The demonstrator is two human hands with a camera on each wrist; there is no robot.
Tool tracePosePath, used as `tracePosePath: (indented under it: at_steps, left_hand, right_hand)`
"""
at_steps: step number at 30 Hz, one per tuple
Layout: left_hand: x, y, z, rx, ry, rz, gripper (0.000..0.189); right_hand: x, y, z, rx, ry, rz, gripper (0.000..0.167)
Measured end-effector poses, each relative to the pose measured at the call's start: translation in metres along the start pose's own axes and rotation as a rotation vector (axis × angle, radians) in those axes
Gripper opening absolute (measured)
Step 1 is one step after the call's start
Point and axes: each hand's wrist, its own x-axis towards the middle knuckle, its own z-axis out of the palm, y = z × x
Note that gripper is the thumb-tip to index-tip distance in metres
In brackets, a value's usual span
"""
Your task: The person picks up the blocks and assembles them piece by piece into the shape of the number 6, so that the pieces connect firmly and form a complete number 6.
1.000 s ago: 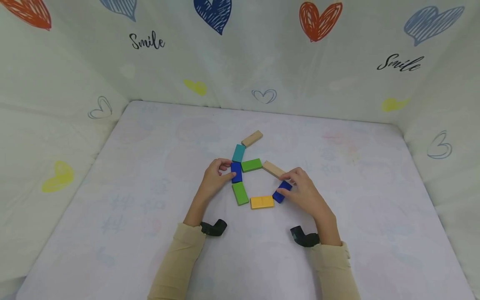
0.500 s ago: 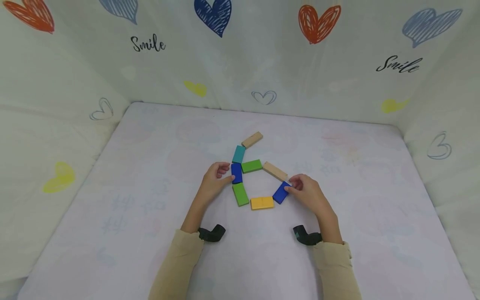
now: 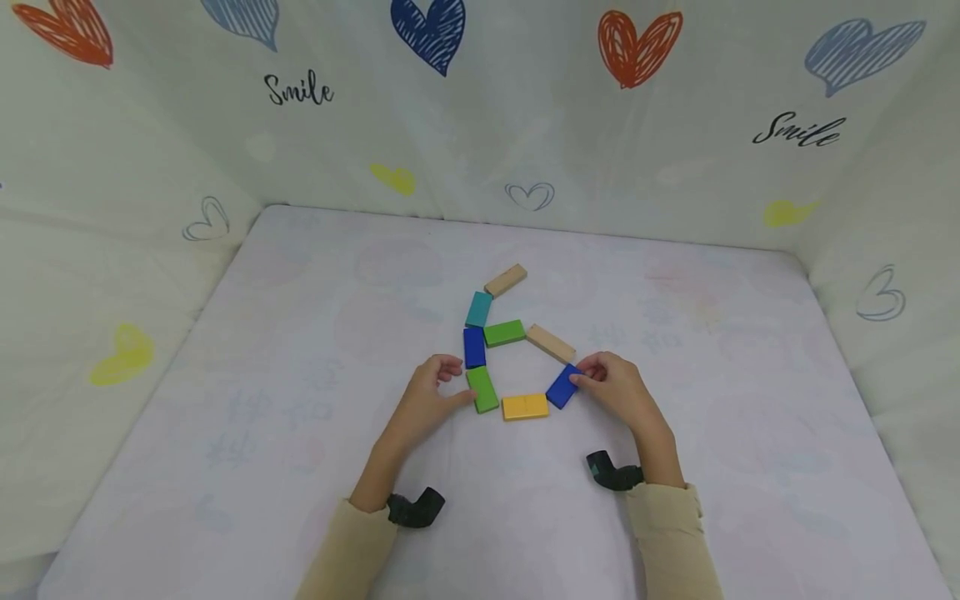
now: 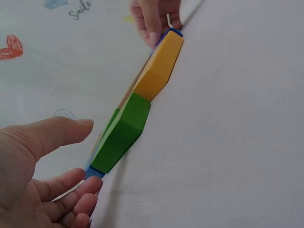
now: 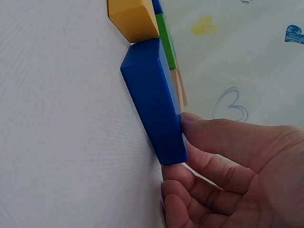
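Observation:
Flat wooden blocks lie in a figure-six outline on the white table. At its lower right, my right hand pinches the end of a blue block, thumb on its edge and fingertips at its end. My left hand is beside the lower left green block, thumb tip at its edge in the head view and fingers spread apart from the thumb. A yellow block lies between these two. Above the green one come another blue block, a teal block and a plain wood block.
A second green block and another plain wood block form the loop's upper side. Each wrist wears a black camera mount. A white cloth printed with hearts hangs behind the table.
My left hand has moved from the left blue block down toward the green one below it. My right hand has shifted slightly right and down, staying at its blue block.

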Motion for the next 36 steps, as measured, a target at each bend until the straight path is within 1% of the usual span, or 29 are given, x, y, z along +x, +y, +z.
tracePosePath:
  at_steps: [3, 6, 8, 19, 24, 27, 36]
  left_hand:
    - [-0.007, 0.001, 0.004, 0.063, -0.002, 0.010, 0.052]
    - [-0.011, 0.002, 0.006, 0.140, 0.007, 0.040, 0.056]
    - [-0.013, 0.003, 0.008, 0.169, 0.013, 0.061, 0.059]
    - [-0.014, 0.004, 0.009, 0.206, 0.021, 0.100, 0.060]
    - [-0.014, 0.004, 0.010, 0.228, 0.041, 0.114, 0.059]
    - [-0.014, 0.006, 0.012, 0.235, 0.053, 0.108, 0.059]
    - [-0.014, 0.010, 0.014, 0.256, 0.066, 0.056, 0.059]
  right_hand:
    - [0.000, -0.001, 0.000, 0.002, -0.001, 0.008, 0.025]
    - [0.000, 0.000, 0.000, 0.000, -0.003, 0.011, 0.025]
    - [0.000, -0.001, 0.000, 0.001, -0.003, 0.016, 0.024]
    - [0.002, 0.001, 0.001, 0.007, -0.007, 0.015, 0.024]
    - [0.001, 0.001, 0.000, 0.006, -0.010, 0.021, 0.024]
    - [0.002, 0.001, 0.000, 0.003, -0.012, 0.021, 0.024]
    - [0.003, 0.001, -0.001, 0.000, -0.021, 0.041, 0.025]
